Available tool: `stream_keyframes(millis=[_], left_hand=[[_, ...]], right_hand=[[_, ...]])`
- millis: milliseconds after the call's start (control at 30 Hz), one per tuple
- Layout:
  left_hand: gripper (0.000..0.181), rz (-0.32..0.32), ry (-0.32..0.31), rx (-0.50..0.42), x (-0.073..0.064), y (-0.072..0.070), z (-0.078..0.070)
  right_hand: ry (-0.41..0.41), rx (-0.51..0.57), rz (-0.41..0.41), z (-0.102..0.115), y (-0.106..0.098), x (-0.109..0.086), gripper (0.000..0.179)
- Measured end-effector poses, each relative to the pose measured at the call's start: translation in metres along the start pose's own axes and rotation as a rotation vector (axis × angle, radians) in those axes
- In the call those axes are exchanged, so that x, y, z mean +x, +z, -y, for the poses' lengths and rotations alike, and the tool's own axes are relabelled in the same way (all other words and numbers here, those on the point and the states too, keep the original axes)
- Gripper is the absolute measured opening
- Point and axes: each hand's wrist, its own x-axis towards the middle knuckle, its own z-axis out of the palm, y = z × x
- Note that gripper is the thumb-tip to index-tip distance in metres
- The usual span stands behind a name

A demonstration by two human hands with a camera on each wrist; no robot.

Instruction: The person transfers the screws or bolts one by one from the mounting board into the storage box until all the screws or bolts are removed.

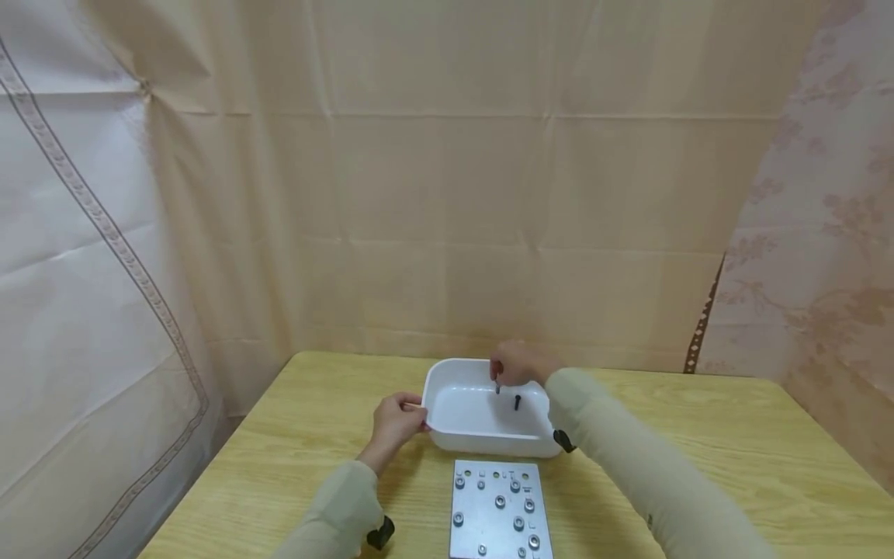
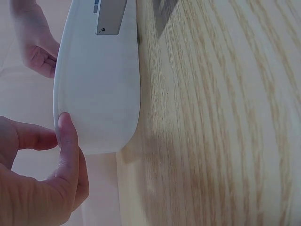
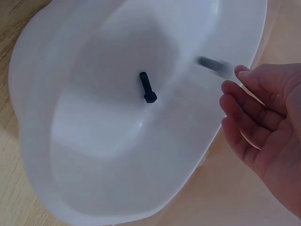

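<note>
A white plastic basin stands on the wooden table. My left hand pinches its left rim; in the left wrist view the thumb lies against the outer wall. Over the basin's far right side is my right hand, its fingers loosely bent and slightly parted. Just off those fingertips a bolt shows blurred in mid-air, apparently out of the fingers. A black hex-head bolt lies on the basin floor.
In front of the basin lies a metal plate with several socket-head screws and some holes. The wooden table extends to both sides. A beige curtain hangs behind it, and patterned cloth hangs at the right.
</note>
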Motion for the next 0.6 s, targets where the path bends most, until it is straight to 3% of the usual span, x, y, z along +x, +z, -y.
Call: stream_keyframes(millis=[200,333,600], left_hand=[[0.032,0.012,-0.005,0.005,-0.001,0.002,0.002],[0.033,0.008,-0.015,0.010,0.000,0.002,0.004],[0.031,-0.001,-0.021,0.007,0.004,0.001,0.001]], right_hand=[[-0.012,-0.029,0.000,-0.002,0.006,-0.007,0.010],[-0.098,-0.065,-0.030,-0.001,0.009,-0.017,0.008],[-0.273,0.015,-0.112,0.013,0.015,-0.046,0.009]])
